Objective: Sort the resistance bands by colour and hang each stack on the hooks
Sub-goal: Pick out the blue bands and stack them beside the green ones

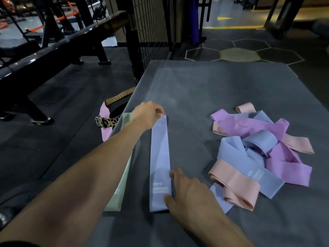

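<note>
Sorting has only begun: a green band (pixel 122 168) lies flat along the left edge of the surface (pixel 195 86), and just beside it the left hand (pixel 149 114) pinches the far end of a blue band (pixel 160 163) while the right hand (pixel 188 189) rests open with fingertips at its near end. A tangled heap of bands (pixel 258 154), purple, peach and blue, waits unsorted toward the right edge. No hooks are in view, so all hanging remains; belts (pixel 110 113) lie on the floor off the left edge.
</note>
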Tool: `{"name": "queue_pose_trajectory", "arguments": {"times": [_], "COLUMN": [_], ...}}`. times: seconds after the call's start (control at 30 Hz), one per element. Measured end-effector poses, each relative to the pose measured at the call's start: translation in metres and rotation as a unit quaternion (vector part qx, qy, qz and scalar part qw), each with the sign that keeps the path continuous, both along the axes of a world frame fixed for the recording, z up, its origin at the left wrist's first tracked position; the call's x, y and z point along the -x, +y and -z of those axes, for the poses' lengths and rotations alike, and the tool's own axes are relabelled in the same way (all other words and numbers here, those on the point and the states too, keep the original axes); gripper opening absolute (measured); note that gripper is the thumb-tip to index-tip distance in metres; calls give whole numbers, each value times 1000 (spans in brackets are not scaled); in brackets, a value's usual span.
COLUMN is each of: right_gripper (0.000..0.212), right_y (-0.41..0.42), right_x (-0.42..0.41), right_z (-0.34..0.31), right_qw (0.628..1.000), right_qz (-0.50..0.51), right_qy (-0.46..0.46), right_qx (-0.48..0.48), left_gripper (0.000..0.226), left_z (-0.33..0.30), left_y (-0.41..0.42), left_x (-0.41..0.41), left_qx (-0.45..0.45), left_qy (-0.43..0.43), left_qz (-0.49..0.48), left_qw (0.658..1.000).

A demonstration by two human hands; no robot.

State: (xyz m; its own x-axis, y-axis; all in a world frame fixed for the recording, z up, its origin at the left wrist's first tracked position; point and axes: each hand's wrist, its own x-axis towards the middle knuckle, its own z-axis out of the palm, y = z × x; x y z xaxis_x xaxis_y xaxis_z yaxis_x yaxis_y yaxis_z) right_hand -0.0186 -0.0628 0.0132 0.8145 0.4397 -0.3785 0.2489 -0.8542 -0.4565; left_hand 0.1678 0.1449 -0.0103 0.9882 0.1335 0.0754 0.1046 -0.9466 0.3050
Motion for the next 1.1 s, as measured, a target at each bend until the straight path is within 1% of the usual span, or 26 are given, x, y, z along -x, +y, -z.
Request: {"name": "queue_pose_trajectory", "arguments": {"times": [0.17, 0.3, 0.37, 0.53, 0.6, 0.63, 0.67, 0.73, 0.8, 0.83, 0.87, 0.9, 0.93, 1.0, 1.1], "right_gripper": [54, 56, 56, 38, 37, 37, 38, 39, 41, 41, 40, 39, 38, 37, 34], "right_y": [-2, -2, -3, -2, -2, -2, -2, -2, -4, -5, -6, -8, -12, -23, -53], "right_x": [0, 0, 0, 2, 1, 1, 1, 1, 1, 2, 2, 1, -1, -7, -16], "right_z": [-1, 0, 1, 3, 4, 5, 5, 4, 1, -1, -3, -6, -11, -21, -37], "right_qw": [1000, 1000, 999, 999, 999, 999, 998, 998, 999, 999, 999, 999, 999, 1000, 997], "right_qz": [-6, -14, -16, -25, -28, -31, -33, -36, -36, -36, -36, -36, -33, -17, 55], "right_qy": [-2, -19, -25, -33, -37, -39, -42, -40, -33, -33, -34, -33, -30, -26, -53], "right_qx": [8, 13, 19, 11, 15, 17, 18, 17, 17, 15, 11, 6, 4, 6, -16], "left_gripper": [10, 10, 8, 10, 11, 10, 9, 7, 7, 13, 17, 18, 17, 12, 9], "left_z": [3, 4, 4, 2, -4, -7, -10, -13, -12, -10, -8, -8, -11, -20, -31], "left_y": [0, -2, -4, -7, -8, -9, -9, -10, -11, -11, -12, -14, -18, -37, -84], "left_x": [0, -1, 0, 7, 12, 14, 18, 26, 37, 44, 50, 56, 62, 74, 90], "left_qx": [-12, -48, -61, -63, -84, -80, -65, -51, -73, -88, -101, -103, -90, -19, 97], "left_qy": [-14, -19, -37, -72, -107, -116, -110, -51, 35, 63, 69, 54, 27, -15, -15], "left_qz": [11, 19, 19, 12, 21, 31, 44, 83, 120, 132, 135, 135, 138, 165, 204], "left_qw": [1000, 998, 997, 995, 991, 990, 991, 994, 989, 985, 983, 984, 986, 986, 974]}}
